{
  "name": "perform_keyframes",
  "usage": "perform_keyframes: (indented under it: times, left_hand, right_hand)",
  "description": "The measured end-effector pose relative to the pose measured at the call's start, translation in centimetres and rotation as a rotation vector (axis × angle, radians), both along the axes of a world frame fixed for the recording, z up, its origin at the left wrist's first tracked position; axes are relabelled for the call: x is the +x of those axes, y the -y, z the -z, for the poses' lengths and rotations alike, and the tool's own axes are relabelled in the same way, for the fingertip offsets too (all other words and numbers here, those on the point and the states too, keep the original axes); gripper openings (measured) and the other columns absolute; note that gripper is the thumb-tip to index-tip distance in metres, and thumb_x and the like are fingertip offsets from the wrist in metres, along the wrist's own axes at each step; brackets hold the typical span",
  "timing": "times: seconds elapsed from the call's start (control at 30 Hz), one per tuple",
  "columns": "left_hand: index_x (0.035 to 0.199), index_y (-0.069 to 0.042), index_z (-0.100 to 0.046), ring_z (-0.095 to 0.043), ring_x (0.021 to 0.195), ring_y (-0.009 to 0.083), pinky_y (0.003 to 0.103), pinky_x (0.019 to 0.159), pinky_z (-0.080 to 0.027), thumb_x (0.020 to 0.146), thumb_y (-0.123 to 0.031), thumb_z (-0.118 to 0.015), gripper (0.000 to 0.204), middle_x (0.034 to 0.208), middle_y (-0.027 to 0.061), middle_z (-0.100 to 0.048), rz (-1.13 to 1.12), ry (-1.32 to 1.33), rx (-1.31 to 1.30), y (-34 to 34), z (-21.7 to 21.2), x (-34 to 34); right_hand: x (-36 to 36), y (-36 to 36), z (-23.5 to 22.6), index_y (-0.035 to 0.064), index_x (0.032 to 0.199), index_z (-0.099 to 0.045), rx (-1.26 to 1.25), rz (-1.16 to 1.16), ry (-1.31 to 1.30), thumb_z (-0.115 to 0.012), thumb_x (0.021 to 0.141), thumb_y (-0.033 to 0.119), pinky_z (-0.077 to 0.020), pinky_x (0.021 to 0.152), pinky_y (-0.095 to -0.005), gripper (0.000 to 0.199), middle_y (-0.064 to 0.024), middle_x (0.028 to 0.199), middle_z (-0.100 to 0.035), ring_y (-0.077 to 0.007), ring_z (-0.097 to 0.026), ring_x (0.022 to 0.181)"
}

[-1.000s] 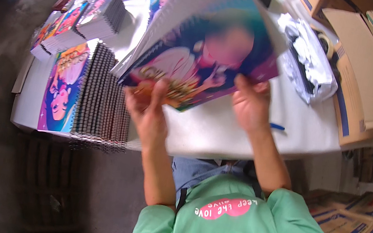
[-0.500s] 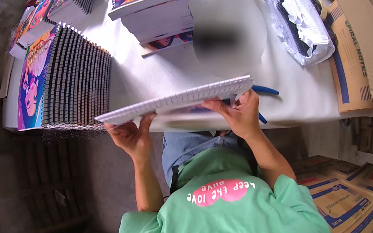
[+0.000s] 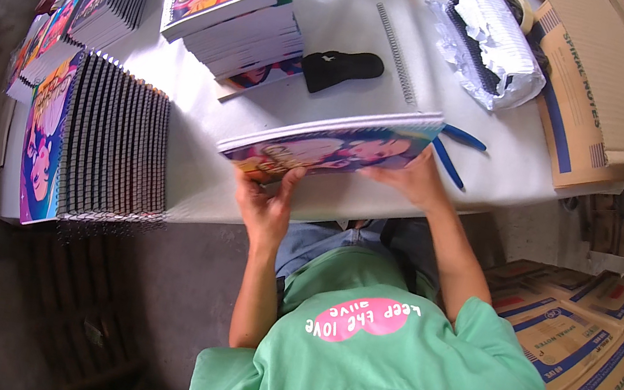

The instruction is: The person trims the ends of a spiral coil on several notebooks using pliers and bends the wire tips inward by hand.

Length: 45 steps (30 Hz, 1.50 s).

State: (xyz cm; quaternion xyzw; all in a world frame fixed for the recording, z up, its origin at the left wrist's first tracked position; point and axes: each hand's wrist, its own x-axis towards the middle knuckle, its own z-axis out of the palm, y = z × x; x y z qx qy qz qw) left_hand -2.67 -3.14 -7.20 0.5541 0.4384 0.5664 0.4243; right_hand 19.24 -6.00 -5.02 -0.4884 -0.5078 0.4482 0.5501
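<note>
Holding colourful notebook [image 3: 328,148] | left hand [image 3: 266,208] grips near corner | right hand [image 3: 414,181] grips far edge | above white table [image 3: 494,156]

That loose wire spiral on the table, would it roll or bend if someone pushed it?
The spiral is long, thin and round, so it would probably roll sideways on the smooth table. Being open coiled wire, it likely feels light and may flex if lifted by one end.
</note>
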Motion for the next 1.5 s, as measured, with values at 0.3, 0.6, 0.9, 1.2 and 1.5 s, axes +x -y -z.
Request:
perform_keyframes:
  times: [0.3, 0.6, 0.9, 1.2, 1.5]
  left_hand:
    - [0.122, -0.004, -0.043, -0.051, 0.106, 0.0214, 0.052, 0.105, -0.015, 0.076, -0.023, -0.074, 0.058, 0.096, 0.0063, -0.058, -0.484, -0.602, 0.711, 1.2, -7.8, 2.5]
    - [0.115, -0.032, -0.063, -0.051, 0.098, 0.0161, 0.050, 0.110, -0.002, 0.073, -0.023, -0.069, 0.043, 0.092, -0.0025, -0.048, -0.124, -0.961, 0.716, -0.3, -7.5, 4.5]
    - [0.108, -0.038, -0.064, -0.054, 0.099, 0.0152, 0.059, 0.110, 0.002, 0.072, -0.018, -0.068, 0.042, 0.094, -0.0028, -0.049, -0.225, -0.904, 0.892, -1.0, -6.3, 4.4]
    - [0.107, -0.037, -0.065, -0.057, 0.093, 0.0119, 0.069, 0.104, 0.003, 0.071, -0.023, -0.072, 0.039, 0.100, -0.0056, -0.055, -0.279, -0.986, 0.858, 0.3, -7.5, 4.3]
    - [0.111, -0.033, -0.065, -0.057, 0.093, 0.0115, 0.066, 0.107, -0.003, 0.073, -0.023, -0.071, 0.039, 0.106, -0.0071, -0.059, -0.251, -0.982, 0.865, 0.4, -7.4, 4.5]
  right_hand:
    - [-1.1, -0.2, 0.4, 0.0050, 0.081, -0.064, 0.019, 0.008, 0.146, -0.080, 0.067, 0.007, -0.0483, 0.070, -0.0241, 0.021, 0.0002, 0.074, -0.064, -0.0086, -0.059, 0.072]
    - [8.5, -9.6, -7.7, 0.0044, 0.119, -0.051, -0.037, -0.120, 0.272, -0.061, 0.084, 0.014, -0.0471, 0.086, -0.0295, 0.038, -0.0079, 0.102, -0.063, -0.0166, -0.059, 0.099]
    - [8.8, -19.1, -1.6, 0.0077, 0.132, -0.038, -0.081, 0.366, 1.172, -0.059, 0.073, 0.014, -0.0485, 0.084, -0.0437, 0.063, -0.0186, 0.106, -0.062, -0.0357, -0.060, 0.098]
    - [4.7, 0.4, -11.7, 0.0055, 0.138, -0.035, 0.088, 0.081, 0.367, -0.060, 0.081, 0.007, -0.0396, 0.060, -0.0145, 0.063, -0.0053, 0.110, -0.059, 0.0009, -0.044, 0.062]
    - [-2.7, 5.7, -8.8, 0.0015, 0.145, -0.001, -0.079, 0.006, 0.001, -0.060, 0.085, 0.006, -0.0489, 0.074, -0.0264, 0.085, -0.0173, 0.151, -0.011, -0.0148, -0.059, 0.089]
